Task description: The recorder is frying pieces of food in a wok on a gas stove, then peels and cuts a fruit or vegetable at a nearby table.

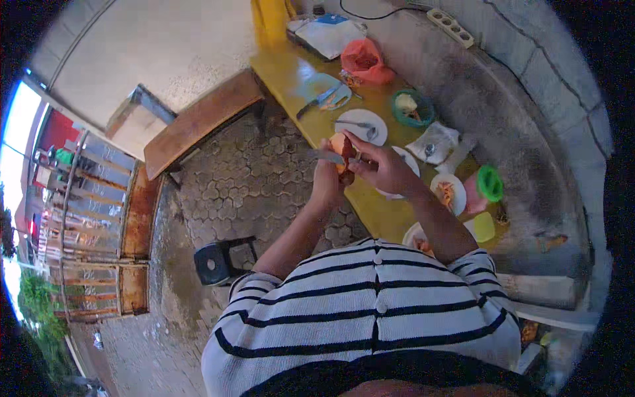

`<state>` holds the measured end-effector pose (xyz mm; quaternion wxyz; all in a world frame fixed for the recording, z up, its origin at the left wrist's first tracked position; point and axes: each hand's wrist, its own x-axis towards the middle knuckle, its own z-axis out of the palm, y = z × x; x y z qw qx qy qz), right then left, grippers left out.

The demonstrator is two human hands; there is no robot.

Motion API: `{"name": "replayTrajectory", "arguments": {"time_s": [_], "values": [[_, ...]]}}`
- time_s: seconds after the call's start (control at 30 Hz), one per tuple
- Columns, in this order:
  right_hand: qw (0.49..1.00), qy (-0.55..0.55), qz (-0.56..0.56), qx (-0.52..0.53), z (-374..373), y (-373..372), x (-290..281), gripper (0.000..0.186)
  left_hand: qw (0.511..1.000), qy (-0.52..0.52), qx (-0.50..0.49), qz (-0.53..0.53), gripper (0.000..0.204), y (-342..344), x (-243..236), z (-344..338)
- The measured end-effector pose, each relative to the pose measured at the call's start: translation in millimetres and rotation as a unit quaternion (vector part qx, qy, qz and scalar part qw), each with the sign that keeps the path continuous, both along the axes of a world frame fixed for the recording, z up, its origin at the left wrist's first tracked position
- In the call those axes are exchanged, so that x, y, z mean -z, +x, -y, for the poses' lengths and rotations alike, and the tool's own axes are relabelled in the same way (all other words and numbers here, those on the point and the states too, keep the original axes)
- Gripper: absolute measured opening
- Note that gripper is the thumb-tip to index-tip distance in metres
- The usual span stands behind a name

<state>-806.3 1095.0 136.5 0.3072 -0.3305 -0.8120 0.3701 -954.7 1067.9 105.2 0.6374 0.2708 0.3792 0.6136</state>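
My left hand (325, 178) is closed around an orange and reddish-brown piece of food (342, 145), perhaps a root vegetable; its kind is not plain. My right hand (378, 167) grips a knife, its handle mostly hidden by the fingers. The grey knife blade (336, 158) points left across the food, close to my left fingers. Both hands are held in front of me, over the near edge of a yellow table (380, 212). Just beyond them on the table lies a white plate (372, 120) with a metal utensil on it.
Farther along are a red plastic bag (366, 61), another knife (308, 108) and a green bowl (423, 112). To the right stand a plate with orange scraps (457, 200) and a green-rimmed container (490, 183). A wooden bench (205, 122) and black stool (213, 264) are left.
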Motion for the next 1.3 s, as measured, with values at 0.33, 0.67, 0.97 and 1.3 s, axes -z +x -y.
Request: {"name": "replayTrajectory", "arguments": {"time_s": [0.33,0.67,0.97,1.3], "values": [[0.984,-0.028,0.073,0.158,-58.0,55.2,2.5,0.057,0.983,-0.076,0.146,0.086,0.045,55.4,38.2,-105.9],[0.954,-0.051,0.032,0.292,-72.9,76.1,53.6,0.051,0.913,0.01,0.403,0.054,0.043,68.1,68.5,-158.9],[0.923,-0.035,0.113,0.366,-162.1,29.1,53.9,0.043,0.879,-0.087,0.464,0.068,0.049,22.0,78.9,-271.7],[0.948,-0.078,0.032,0.306,-263.0,-18.1,56.8,0.039,0.928,0.098,0.347,-0.094,0.051,-35.6,114.6,-356.5]]}}
